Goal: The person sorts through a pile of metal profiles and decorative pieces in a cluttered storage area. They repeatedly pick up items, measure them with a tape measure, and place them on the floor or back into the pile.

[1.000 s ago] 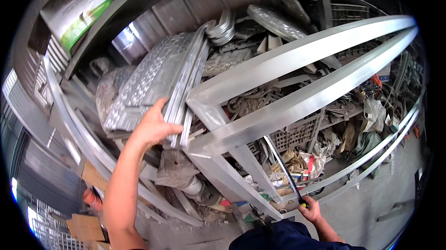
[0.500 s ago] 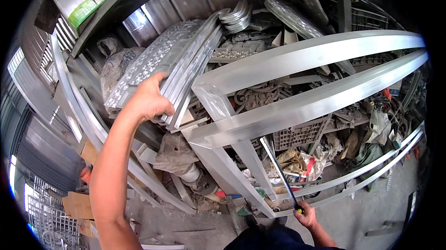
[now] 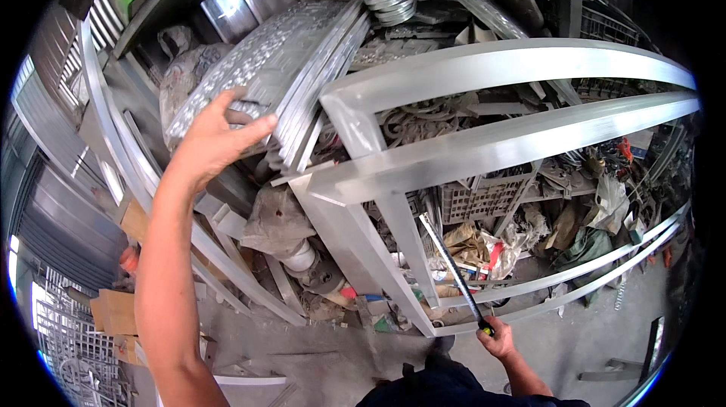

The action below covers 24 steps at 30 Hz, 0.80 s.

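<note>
While the right hand (image 3: 497,339) is closed around the case of a tape measure (image 3: 486,327) at the lower right, low in front of the body, the left hand (image 3: 212,141) is raised at the near end of a stack of embossed silver panels (image 3: 261,66), its thumb and fingers parted wide; whether its fingertips touch the metal cannot be told. From the case, the tape's blade (image 3: 452,265) runs out straight, slanting up and to the left, across the view of the opening of a silver rectangular-tube frame (image 3: 522,137). Its free end appears just right of one of the frame's tubes, though contact is unclear. Behind the frame, a plastic crate (image 3: 484,201) sits among mixed scrap, with crumpled wrapping to its lower right. Curved silver strips (image 3: 393,4) are stacked beyond the panels' far end. Below the panels' near end, left of the frame, lies a dusty plastic bag (image 3: 278,219); cardboard boxes (image 3: 117,312) stand at the lower left, beyond the left forearm, on the grey floor (image 3: 544,361).
</note>
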Each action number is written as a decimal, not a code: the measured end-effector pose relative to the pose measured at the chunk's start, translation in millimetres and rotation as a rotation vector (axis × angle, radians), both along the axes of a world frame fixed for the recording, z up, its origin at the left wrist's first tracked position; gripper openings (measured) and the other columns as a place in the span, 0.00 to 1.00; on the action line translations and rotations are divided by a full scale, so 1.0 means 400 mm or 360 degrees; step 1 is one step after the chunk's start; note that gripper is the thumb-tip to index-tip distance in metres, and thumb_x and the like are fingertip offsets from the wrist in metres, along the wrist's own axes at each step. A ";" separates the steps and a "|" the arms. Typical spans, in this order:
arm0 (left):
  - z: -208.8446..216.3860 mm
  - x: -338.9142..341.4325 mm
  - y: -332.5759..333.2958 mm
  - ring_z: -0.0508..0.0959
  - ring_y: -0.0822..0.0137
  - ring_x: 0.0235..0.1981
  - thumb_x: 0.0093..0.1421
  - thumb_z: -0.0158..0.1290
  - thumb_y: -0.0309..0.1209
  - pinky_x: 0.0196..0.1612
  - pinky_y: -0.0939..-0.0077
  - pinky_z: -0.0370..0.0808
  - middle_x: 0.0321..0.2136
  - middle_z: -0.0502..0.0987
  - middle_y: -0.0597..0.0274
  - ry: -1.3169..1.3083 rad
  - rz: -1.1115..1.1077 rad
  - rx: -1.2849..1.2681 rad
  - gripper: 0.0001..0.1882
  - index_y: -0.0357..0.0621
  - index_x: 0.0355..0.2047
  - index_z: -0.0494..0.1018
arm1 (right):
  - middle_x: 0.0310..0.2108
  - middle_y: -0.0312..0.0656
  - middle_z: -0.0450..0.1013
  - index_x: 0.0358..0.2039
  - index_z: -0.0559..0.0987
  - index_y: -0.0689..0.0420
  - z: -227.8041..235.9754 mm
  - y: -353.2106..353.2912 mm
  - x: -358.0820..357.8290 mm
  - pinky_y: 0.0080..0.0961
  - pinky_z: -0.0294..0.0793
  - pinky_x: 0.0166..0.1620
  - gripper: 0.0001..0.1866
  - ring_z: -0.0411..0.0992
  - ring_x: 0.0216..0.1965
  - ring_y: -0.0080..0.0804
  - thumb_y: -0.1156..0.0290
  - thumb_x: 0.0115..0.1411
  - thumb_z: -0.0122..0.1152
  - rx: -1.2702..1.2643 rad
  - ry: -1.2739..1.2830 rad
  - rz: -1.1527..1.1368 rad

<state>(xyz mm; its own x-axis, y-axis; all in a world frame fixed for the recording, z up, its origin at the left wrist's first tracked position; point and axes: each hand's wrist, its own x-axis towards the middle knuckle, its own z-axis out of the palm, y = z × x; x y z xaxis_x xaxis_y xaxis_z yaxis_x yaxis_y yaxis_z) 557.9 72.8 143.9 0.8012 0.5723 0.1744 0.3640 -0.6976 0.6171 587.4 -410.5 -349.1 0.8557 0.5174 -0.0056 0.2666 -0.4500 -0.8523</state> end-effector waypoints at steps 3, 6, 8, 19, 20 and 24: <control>-0.065 -0.183 0.113 0.75 0.71 0.39 0.58 0.63 0.35 0.40 0.76 0.74 0.41 0.76 0.57 -0.0245 -0.0080 0.0409 0.37 0.33 0.61 0.60 | 0.27 0.49 0.76 0.39 0.77 0.62 -0.001 0.036 -0.069 0.34 0.76 0.35 0.19 0.77 0.29 0.43 0.66 0.48 0.66 -0.0013 0.0070 0.0096; -0.263 -0.428 0.138 0.78 0.68 0.34 0.55 0.65 0.37 0.39 0.74 0.74 0.36 0.79 0.54 -0.0226 0.0197 0.0337 0.31 0.37 0.55 0.68 | 0.28 0.49 0.76 0.39 0.78 0.61 -0.039 0.067 -0.161 0.35 0.76 0.36 0.18 0.78 0.30 0.43 0.67 0.48 0.66 -0.0096 -0.0052 0.0190; -0.519 -0.688 0.205 0.78 0.69 0.29 0.54 0.65 0.35 0.36 0.73 0.75 0.27 0.79 0.59 -0.0222 0.0434 0.0249 0.25 0.38 0.49 0.71 | 0.29 0.50 0.76 0.40 0.78 0.61 -0.027 0.110 -0.212 0.35 0.76 0.35 0.18 0.77 0.31 0.45 0.67 0.49 0.66 -0.0163 -0.0037 0.0354; -1.643 -1.767 -0.475 0.78 0.47 0.48 0.48 0.64 0.50 0.49 0.61 0.75 0.44 0.78 0.39 0.1460 0.0746 -0.1466 0.36 0.34 0.50 0.74 | 0.34 0.51 0.76 0.43 0.76 0.59 0.061 0.363 -0.562 0.37 0.76 0.39 0.20 0.77 0.35 0.49 0.66 0.50 0.66 -0.0562 -0.0059 0.0929; -1.657 -1.786 -0.511 0.79 0.47 0.46 0.49 0.64 0.50 0.48 0.61 0.76 0.42 0.79 0.39 0.1354 0.0870 -0.1654 0.35 0.34 0.49 0.74 | 0.36 0.51 0.77 0.43 0.76 0.60 0.074 0.398 -0.587 0.37 0.76 0.41 0.21 0.77 0.37 0.50 0.65 0.50 0.66 -0.0651 -0.0021 0.1030; -1.690 -1.839 -0.565 0.82 0.49 0.37 0.51 0.62 0.48 0.43 0.62 0.78 0.37 0.80 0.40 0.1046 0.1318 -0.1757 0.32 0.35 0.48 0.75 | 0.40 0.54 0.76 0.46 0.76 0.61 0.061 0.516 -0.653 0.37 0.76 0.45 0.23 0.77 0.41 0.51 0.65 0.50 0.67 -0.0684 -0.0158 0.1414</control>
